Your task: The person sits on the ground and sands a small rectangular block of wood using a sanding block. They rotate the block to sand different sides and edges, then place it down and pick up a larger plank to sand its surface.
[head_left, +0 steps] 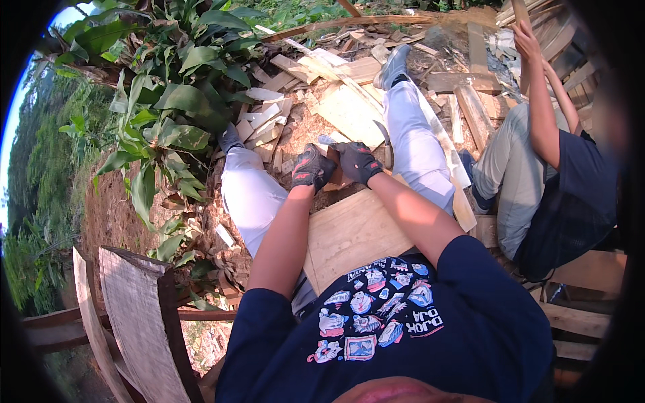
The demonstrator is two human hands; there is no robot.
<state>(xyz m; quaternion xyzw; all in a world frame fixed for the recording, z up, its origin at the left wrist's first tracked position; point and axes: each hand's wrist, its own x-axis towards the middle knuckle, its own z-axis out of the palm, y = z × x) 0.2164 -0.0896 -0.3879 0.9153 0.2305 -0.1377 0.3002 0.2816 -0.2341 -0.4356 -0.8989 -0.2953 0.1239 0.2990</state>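
The gloved left hand [313, 168] and right hand [359, 163] each close their grip on a brown wooden piece [340, 176], held between the person's legs, just beyond a pale board [356, 232]; wood scraps [267, 122] litter the ground

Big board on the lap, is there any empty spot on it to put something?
Yes: the board is bare between the left forearm, right forearm and shirt. Past the left hand, it's crowded with wood scraps.
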